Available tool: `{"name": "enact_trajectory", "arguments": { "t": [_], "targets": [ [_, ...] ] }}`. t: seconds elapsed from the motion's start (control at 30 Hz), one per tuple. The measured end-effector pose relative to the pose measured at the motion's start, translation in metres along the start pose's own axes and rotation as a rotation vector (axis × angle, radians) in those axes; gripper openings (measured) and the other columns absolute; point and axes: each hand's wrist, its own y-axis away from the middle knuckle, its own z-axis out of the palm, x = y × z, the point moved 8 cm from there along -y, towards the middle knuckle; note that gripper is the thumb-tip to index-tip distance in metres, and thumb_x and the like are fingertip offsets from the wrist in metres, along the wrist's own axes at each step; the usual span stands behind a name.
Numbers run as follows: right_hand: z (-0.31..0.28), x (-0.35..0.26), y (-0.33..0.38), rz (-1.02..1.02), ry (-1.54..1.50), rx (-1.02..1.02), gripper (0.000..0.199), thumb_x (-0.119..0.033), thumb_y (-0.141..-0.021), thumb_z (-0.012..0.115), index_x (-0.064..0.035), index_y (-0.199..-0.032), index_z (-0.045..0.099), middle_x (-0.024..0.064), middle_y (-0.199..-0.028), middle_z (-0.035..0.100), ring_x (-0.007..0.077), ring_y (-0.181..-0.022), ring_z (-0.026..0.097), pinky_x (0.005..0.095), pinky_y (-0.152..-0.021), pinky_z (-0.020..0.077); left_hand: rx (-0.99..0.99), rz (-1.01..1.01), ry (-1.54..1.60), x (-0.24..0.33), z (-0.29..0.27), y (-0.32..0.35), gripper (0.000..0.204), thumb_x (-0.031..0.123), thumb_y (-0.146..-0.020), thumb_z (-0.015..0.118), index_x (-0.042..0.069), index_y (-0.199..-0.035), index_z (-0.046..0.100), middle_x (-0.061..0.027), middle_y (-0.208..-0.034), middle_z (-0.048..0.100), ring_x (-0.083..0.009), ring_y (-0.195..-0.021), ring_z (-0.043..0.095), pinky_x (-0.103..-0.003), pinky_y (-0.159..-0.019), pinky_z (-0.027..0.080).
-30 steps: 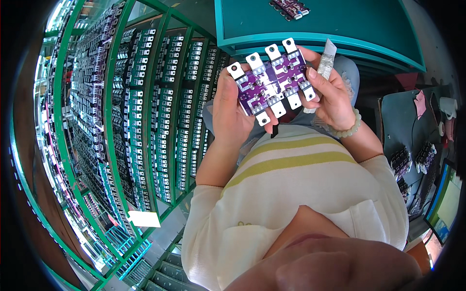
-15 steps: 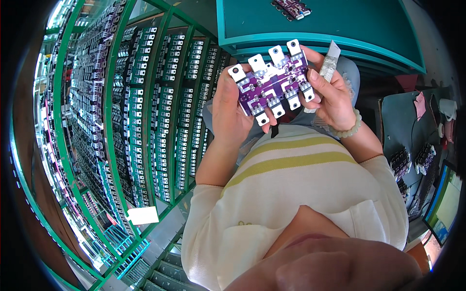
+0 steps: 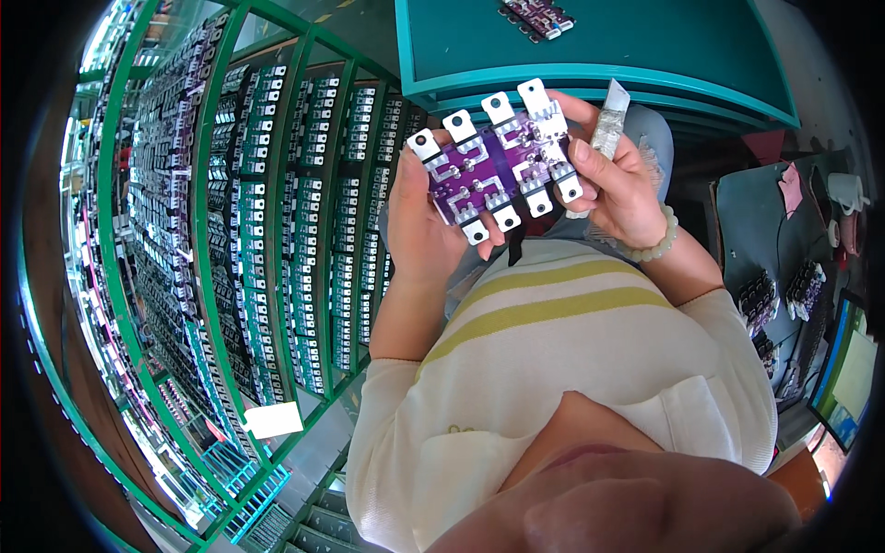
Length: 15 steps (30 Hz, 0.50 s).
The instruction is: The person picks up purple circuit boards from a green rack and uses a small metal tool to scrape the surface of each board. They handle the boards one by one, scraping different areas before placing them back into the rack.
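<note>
We hold the purple circuit board [image 3: 502, 166] between both hands: left hand [image 3: 419, 221] cups its underside, right hand [image 3: 618, 189] pinches its edge, also clasping what seems a silvery strip [image 3: 604, 138]. Inspection step; next calls for steady tilting.

Head camera looks steeply down, close over the purple circuit board [image 3: 502, 166].

In front of you is a teal table [image 3: 645, 74], and a small bunch of purple boards with white tabs [image 3: 537, 16] lies on it near the far edge. To your left stands a tall green rack [image 3: 207, 230], and its shelves are packed with rows and rows of little boards [image 3: 304, 212]. To your right a dark bench [image 3: 737, 198] has more purple boards [image 3: 779, 290] on it.
</note>
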Motion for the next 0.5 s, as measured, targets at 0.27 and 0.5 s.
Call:
{"name": "enact_trajectory", "arguments": {
  "t": [0.27, 0.5],
  "targets": [
    [-0.0013, 0.0022, 0.0024, 0.004, 0.021, -0.025, 0.045, -0.014, -0.097, 0.049, -0.0027, -0.138, 0.036, -0.0044, -0.066, 0.044, 0.0011, -0.053, 0.032, 0.0177, -0.046, 0.0262, -0.109, -0.001, 0.106, -0.0027, -0.0016, -0.0026, 0.051, 0.043, -0.100, 0.023, 0.003, -0.126, 0.040, -0.0227, -0.106, 0.061, -0.0229, -0.054, 0.064, -0.026, -0.032, 0.046],
    [0.0000, 0.0013, 0.0017, -0.041, 0.019, -0.112, 0.047, -0.012, -0.097, 0.048, -0.0027, -0.140, 0.034, -0.0041, -0.075, 0.047, 0.0018, -0.053, 0.033, 0.0181, -0.047, 0.0267, -0.123, -0.019, 0.129, -0.0038, -0.0026, -0.0054, 0.055, 0.045, -0.099, 0.023, 0.000, -0.126, 0.042, -0.0234, -0.104, 0.062, -0.0218, -0.054, 0.065, -0.023, -0.030, 0.043]
  ]
}}
